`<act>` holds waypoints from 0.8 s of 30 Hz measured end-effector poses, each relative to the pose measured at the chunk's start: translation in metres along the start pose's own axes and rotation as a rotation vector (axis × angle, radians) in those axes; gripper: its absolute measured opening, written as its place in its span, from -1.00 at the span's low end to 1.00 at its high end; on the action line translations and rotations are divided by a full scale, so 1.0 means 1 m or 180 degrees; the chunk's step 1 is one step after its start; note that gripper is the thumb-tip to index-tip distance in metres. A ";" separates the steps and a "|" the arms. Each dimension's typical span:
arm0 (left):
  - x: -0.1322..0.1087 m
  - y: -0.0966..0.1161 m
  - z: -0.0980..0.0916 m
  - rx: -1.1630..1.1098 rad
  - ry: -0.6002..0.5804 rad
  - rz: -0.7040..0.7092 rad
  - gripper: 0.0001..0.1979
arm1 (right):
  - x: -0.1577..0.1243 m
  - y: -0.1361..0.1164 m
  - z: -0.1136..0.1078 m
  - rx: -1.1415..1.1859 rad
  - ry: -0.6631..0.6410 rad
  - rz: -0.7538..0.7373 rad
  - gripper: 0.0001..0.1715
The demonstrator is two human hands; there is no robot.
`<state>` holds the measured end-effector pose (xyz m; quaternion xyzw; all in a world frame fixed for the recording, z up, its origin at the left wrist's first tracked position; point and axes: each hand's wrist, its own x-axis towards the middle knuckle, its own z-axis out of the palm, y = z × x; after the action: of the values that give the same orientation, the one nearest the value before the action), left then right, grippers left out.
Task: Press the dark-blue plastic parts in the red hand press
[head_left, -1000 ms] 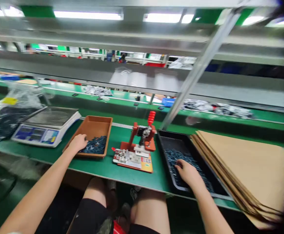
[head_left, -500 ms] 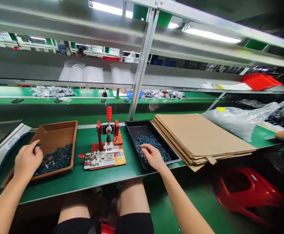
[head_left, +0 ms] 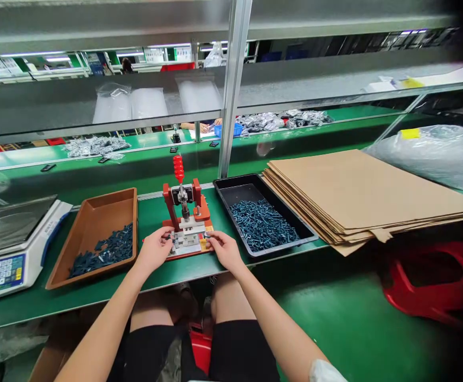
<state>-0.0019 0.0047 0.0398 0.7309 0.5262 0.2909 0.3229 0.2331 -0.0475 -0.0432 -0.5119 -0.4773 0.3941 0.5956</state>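
Observation:
A red toggle-clamp fixture (head_left: 187, 225) with a metal bed and a ribbed red handle stands on the green bench in front of me. At the bed's left end, my left hand (head_left: 156, 249) is closed in a pinch on a small dark part. Across from it, my right hand (head_left: 226, 250) pinches another small dark piece at the bed's right end; its exact kind is too small to tell. To the left, a brown tray (head_left: 92, 212) holds a heap of dark plastic pieces. On the right, a black tray (head_left: 239, 187) contains many thin, blue-black, screw-like parts.
A digital scale (head_left: 12, 270) sits at the far left. Stacked cardboard sheets (head_left: 358, 191) lie right of the black tray, with a clear plastic bag (head_left: 434, 154) behind. A metal post (head_left: 231, 95) rises behind the fixture. A red stool (head_left: 426, 281) stands on the floor at right.
Both hands have left the trays and come together at the fixture, the left moving right and the right moving left. The camera view has tilted down.

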 end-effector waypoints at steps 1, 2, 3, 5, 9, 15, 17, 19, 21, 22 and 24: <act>0.005 0.000 0.004 0.0010 -0.0039 -0.0033 -0.68 | 0.000 0.002 -0.001 -0.0004 -0.0017 0.0001 -0.71; 0.009 0.000 0.006 0.0103 -0.0063 -0.0026 -0.69 | -0.001 0.003 -0.002 -0.0061 0.0000 -0.0046 -0.72; 0.013 -0.001 0.008 0.0259 -0.0059 0.0026 -0.70 | -0.001 0.003 -0.004 -0.0160 0.0044 -0.0125 -0.73; 0.017 -0.001 0.010 0.0694 -0.0019 0.0273 -0.71 | -0.002 0.003 -0.006 -0.0345 0.0204 -0.0271 -0.73; 0.016 -0.004 0.009 0.1451 0.0072 0.0702 -0.67 | -0.001 0.003 -0.006 -0.0216 0.0286 -0.0108 -0.70; 0.015 -0.003 0.018 0.1327 0.0048 0.0509 -0.71 | -0.001 0.002 -0.002 -0.0133 0.0142 -0.0016 -0.73; 0.019 -0.002 0.028 0.1377 -0.0124 0.0713 -0.74 | -0.002 0.001 -0.003 -0.0267 0.0131 -0.0085 -0.74; 0.022 -0.001 0.039 0.1521 -0.0118 0.0807 -0.76 | -0.003 0.001 -0.004 -0.0382 0.0126 -0.0143 -0.75; 0.023 0.001 0.047 0.1663 -0.0104 0.0767 -0.76 | -0.003 0.003 -0.005 -0.0443 0.0114 -0.0155 -0.75; 0.023 0.002 0.050 0.1721 -0.0129 0.0732 -0.76 | -0.003 0.004 -0.005 -0.0465 0.0111 -0.0155 -0.76; 0.023 0.005 0.051 0.1803 -0.0194 0.0674 -0.75 | -0.002 0.005 -0.005 -0.0497 0.0096 -0.0164 -0.77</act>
<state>0.0464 0.0166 0.0133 0.8511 0.4973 0.1426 0.0897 0.2376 -0.0501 -0.0488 -0.5502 -0.5105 0.3325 0.5710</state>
